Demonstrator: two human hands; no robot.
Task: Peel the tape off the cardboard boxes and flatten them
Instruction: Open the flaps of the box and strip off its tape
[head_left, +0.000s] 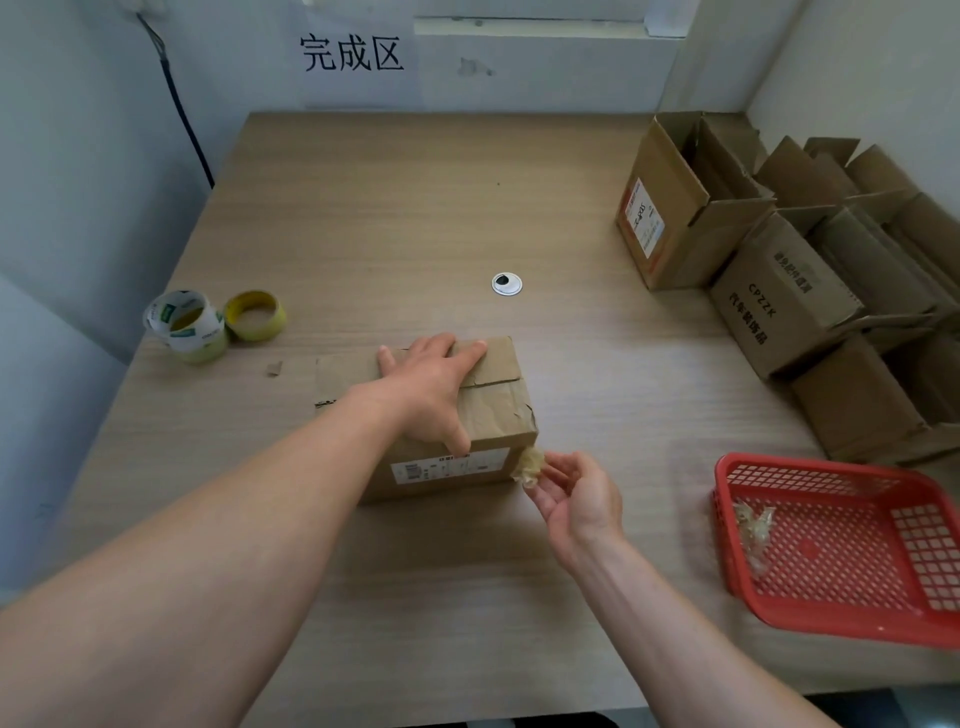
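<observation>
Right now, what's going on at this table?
A person is stripping tape from a box. The left hand presses flat on its top, while the right hand pinches a tape wad at the box's near right corner. The box is not yet flattened. Another scrap lies in the basket on the right, with more boxes behind it.

Wooden table (415, 218), pale walls (78, 156), paper sign (353, 54)

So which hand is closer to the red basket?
Right. The right hand, pinching a tape wad, is by the cardboard box corner, apart from the red basket. The left hand rests on the box top, farther away.
</observation>
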